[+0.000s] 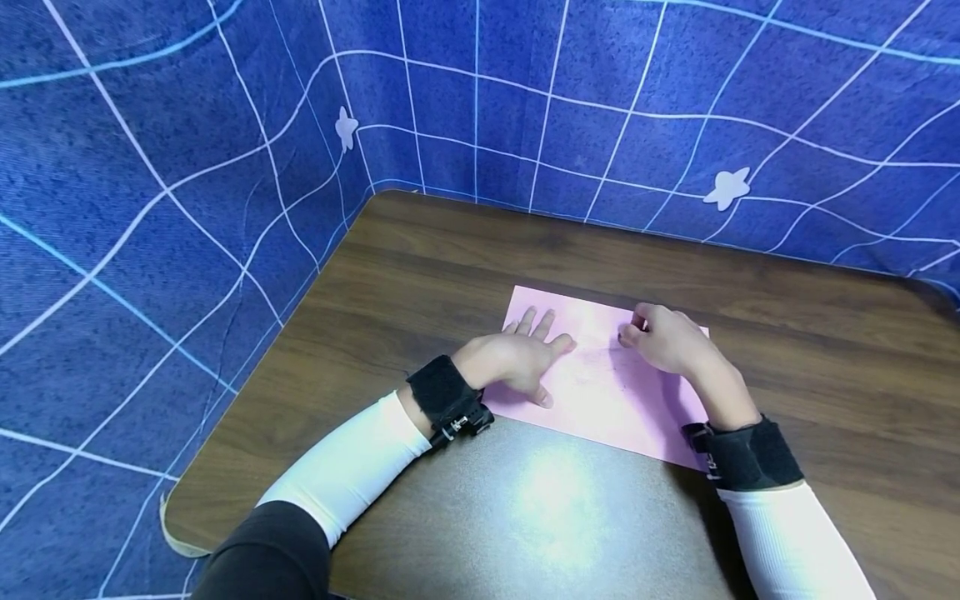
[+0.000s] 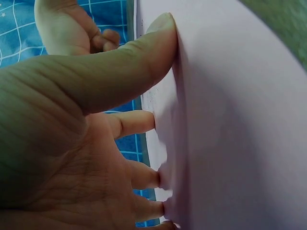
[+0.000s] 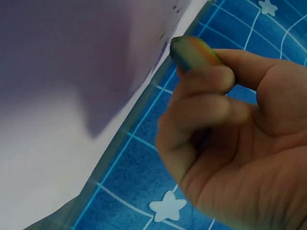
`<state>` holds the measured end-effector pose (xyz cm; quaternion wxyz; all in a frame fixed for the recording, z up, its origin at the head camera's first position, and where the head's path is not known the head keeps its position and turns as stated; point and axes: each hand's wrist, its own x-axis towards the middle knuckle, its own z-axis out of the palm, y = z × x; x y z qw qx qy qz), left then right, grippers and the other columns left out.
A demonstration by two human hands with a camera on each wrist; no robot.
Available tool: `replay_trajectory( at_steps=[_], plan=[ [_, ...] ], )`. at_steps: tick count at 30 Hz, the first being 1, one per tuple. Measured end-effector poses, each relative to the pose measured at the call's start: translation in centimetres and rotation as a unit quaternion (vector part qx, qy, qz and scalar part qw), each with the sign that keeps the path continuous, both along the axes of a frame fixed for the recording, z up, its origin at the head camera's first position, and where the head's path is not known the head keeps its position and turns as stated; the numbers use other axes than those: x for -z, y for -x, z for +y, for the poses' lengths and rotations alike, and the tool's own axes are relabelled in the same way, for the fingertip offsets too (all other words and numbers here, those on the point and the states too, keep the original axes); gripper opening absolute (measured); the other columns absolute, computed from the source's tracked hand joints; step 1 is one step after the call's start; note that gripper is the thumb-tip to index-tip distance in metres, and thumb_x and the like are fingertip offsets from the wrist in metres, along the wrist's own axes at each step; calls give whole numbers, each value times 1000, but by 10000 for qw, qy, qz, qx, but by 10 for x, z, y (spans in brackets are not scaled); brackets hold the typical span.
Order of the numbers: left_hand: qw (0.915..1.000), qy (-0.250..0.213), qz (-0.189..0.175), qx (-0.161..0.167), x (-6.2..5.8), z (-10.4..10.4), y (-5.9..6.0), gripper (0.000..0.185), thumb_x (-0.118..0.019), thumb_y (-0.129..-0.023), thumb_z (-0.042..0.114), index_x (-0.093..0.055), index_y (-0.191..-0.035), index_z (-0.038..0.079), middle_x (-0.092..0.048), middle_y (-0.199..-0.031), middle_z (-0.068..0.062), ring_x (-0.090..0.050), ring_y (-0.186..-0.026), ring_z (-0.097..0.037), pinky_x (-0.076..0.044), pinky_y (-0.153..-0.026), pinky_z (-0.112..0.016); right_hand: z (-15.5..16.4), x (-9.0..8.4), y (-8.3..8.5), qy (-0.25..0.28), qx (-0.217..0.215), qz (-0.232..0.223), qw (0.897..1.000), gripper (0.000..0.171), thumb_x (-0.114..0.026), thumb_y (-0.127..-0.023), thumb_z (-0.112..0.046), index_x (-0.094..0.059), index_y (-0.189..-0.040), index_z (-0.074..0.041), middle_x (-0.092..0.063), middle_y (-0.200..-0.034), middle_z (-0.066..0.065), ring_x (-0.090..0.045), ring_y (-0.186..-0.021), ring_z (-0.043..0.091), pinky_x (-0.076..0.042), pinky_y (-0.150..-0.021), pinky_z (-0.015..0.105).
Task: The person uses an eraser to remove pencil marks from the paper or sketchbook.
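A pink sheet of paper [image 1: 592, 408] lies flat on the wooden table. My left hand [image 1: 521, 358] rests on its left part with fingers spread, and the left wrist view has the thumb [image 2: 144, 57] and fingertips against the paper. Above the right part of the sheet, my right hand [image 1: 671, 340] pinches a small eraser [image 3: 194, 53] between thumb and curled fingers. The eraser has a dark end and coloured bands, and its tip is right at the paper in the right wrist view. Small dark crumbs [image 3: 175, 8] lie on the sheet nearby.
The brown wooden table [image 1: 420, 267] reaches back to a blue curtain [image 1: 510, 108] with white grid lines and stars, which also runs down its left side. A bright glare falls on the tabletop in front of the paper. Both wrists wear black straps.
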<state>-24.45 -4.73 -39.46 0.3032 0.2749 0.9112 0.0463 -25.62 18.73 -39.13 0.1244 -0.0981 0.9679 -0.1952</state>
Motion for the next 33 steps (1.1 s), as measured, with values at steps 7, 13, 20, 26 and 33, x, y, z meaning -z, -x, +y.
replay_trajectory(
  at_steps=[7,13,20,26,33],
  plan=[
    [10000,37,77,3,1,1,1,89,-77,-87,47,-25,-158,31,9,-172,-20,13,-158,-41,-8,-131,-54,-15,3,-4,749,-241,-208,9967,21,-63,-102,-28,-63,-95,-8,-67,-68,5,-60,-60,14,-47,-58,29],
    [10000,35,38,2,1,0,2,90,-77,-88,47,-24,-159,31,10,-172,-20,15,-158,-42,-6,-131,-54,-17,6,-5,456,-252,-242,9983,21,-63,-102,-26,-61,-90,-9,-64,-64,2,-56,-56,13,-43,-57,28],
    [9999,52,122,77,1,0,3,90,-77,-88,47,-24,-159,30,9,-172,-22,13,-158,-43,-6,-131,-54,-16,5,-2,339,-146,-210,9991,22,-64,-101,-29,-59,-88,-12,-59,-65,1,-58,-59,16,-42,-56,29],
    [9998,48,115,133,1,0,2,91,-76,-89,45,-21,-161,30,11,-171,-21,14,-158,-42,-5,-131,-54,-14,4,-2,253,-65,-106,9996,21,-65,-100,-28,-60,-86,-12,-57,-68,1,-53,-62,17,-40,-57,29],
    [9998,74,83,133,3,-1,1,89,-75,-90,47,-23,-160,29,11,-172,-21,14,-158,-42,-5,-131,-55,-8,5,-3,96,25,87,9999,20,-65,-97,-25,-58,-83,-14,-50,-65,-1,-49,-66,19,-35,-58,30]
  ],
)
